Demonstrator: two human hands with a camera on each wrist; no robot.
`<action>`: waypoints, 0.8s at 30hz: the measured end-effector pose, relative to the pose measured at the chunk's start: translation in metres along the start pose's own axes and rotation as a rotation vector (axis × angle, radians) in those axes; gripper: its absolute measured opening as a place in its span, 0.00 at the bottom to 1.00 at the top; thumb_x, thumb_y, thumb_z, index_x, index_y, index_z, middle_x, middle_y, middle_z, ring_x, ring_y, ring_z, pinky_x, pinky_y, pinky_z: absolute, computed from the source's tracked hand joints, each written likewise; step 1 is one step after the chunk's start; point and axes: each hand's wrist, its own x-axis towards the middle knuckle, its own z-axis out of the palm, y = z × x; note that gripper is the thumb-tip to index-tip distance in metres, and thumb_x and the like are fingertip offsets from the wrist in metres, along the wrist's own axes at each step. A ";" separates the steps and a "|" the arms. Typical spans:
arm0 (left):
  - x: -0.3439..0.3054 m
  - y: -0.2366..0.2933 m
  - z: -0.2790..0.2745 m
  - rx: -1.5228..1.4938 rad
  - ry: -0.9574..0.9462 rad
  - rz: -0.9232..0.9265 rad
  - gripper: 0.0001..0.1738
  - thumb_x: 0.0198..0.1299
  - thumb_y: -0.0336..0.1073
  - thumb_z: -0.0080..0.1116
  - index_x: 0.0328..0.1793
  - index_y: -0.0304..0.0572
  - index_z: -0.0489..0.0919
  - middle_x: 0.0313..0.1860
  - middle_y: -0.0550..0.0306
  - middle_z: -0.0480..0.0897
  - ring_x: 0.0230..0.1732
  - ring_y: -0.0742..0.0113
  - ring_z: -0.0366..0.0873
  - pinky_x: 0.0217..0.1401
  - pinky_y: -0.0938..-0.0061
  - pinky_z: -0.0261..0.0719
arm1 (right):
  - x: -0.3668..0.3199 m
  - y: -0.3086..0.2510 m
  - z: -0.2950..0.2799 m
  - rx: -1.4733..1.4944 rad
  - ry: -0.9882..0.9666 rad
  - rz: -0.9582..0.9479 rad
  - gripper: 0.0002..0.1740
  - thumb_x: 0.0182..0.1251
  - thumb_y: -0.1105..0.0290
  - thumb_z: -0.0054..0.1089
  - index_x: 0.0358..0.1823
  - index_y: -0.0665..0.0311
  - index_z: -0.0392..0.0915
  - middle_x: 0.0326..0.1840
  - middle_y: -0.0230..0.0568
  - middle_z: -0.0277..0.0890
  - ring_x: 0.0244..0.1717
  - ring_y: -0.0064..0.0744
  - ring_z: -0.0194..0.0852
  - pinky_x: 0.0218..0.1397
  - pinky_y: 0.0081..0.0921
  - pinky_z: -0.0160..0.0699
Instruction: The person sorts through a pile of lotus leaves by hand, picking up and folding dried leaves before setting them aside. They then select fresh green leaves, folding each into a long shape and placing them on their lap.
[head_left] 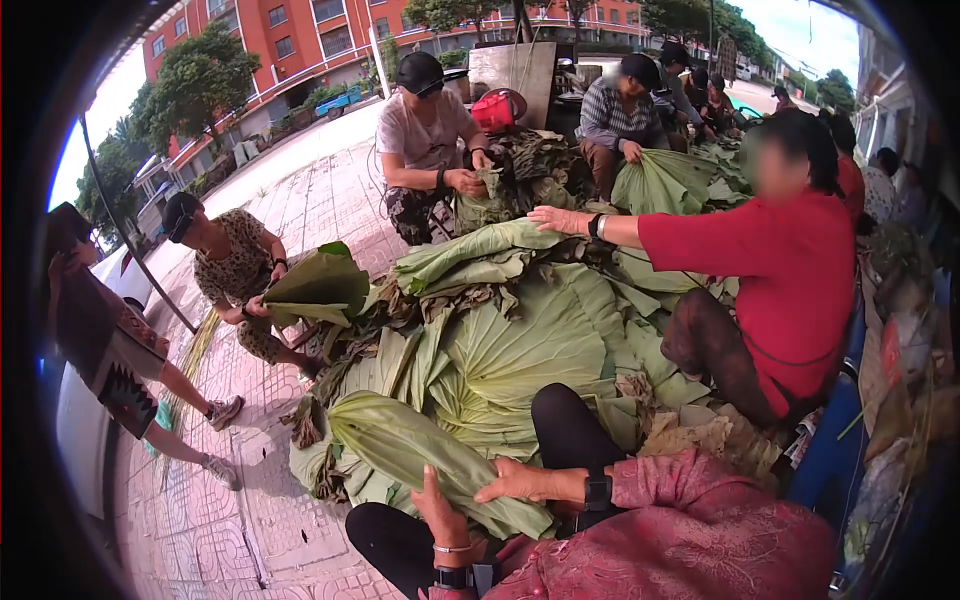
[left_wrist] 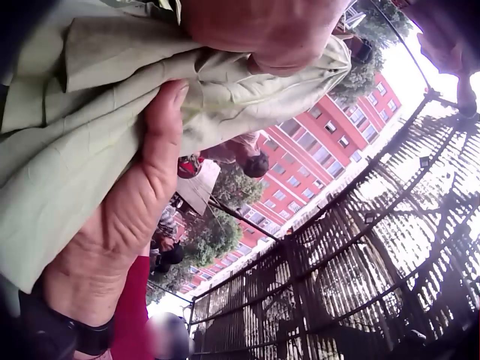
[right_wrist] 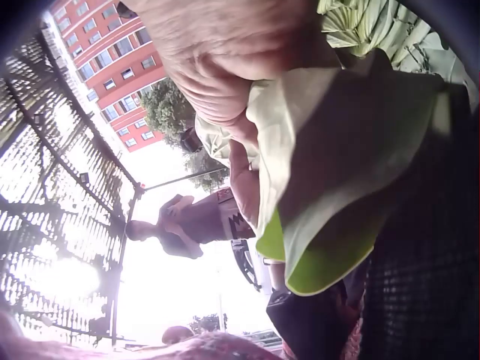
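A long folded green leaf [head_left: 405, 440] lies across the lap in the head view, its narrow end at the upper left. My left hand [head_left: 442, 515] holds its lower edge with the thumb raised. From the other side my right hand [head_left: 520, 482] grips it near the wide end. In the left wrist view, my left hand [left_wrist: 124, 217] lays its thumb along the pleated leaf [left_wrist: 82, 142], its fingers hidden behind, and my right hand [left_wrist: 262, 30] presses close above. The right wrist view shows my right hand [right_wrist: 232, 56] on the leaf [right_wrist: 337, 142], whose rim flares open.
A large pile of flat leaves [head_left: 530, 350] spreads in front of my knees. A person in red [head_left: 760, 270] sits on the right, reaching over it. Across the pile, a person in a patterned shirt [head_left: 235, 255] holds a leaf; others sit farther back. Someone stands at the far left.
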 end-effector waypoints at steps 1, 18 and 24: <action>-0.003 0.002 0.000 -0.013 -0.004 -0.080 0.21 0.62 0.45 0.51 0.51 0.34 0.71 0.45 0.53 0.76 0.43 0.66 0.75 0.44 0.72 0.73 | 0.000 -0.006 -0.005 -0.015 -0.011 0.018 0.25 0.47 0.72 0.67 0.49 0.71 0.73 0.40 0.39 0.78 0.38 0.26 0.74 0.44 0.24 0.74; 0.011 -0.044 -0.047 0.116 -0.064 -0.240 0.29 0.63 0.50 0.47 0.66 0.44 0.60 0.43 0.59 0.79 0.47 0.67 0.74 0.43 0.68 0.65 | -0.028 -0.206 -0.330 0.213 1.131 -0.921 0.39 0.50 0.57 0.65 0.62 0.60 0.58 0.59 0.41 0.62 0.61 0.34 0.58 0.54 0.42 0.60; 0.006 -0.042 -0.032 0.181 -0.089 -0.282 0.29 0.63 0.48 0.49 0.65 0.43 0.61 0.43 0.57 0.79 0.47 0.66 0.75 0.45 0.67 0.67 | -0.031 -0.107 -0.241 0.063 0.797 -0.525 0.37 0.55 0.64 0.60 0.65 0.66 0.56 0.57 0.44 0.68 0.50 0.29 0.70 0.45 0.27 0.66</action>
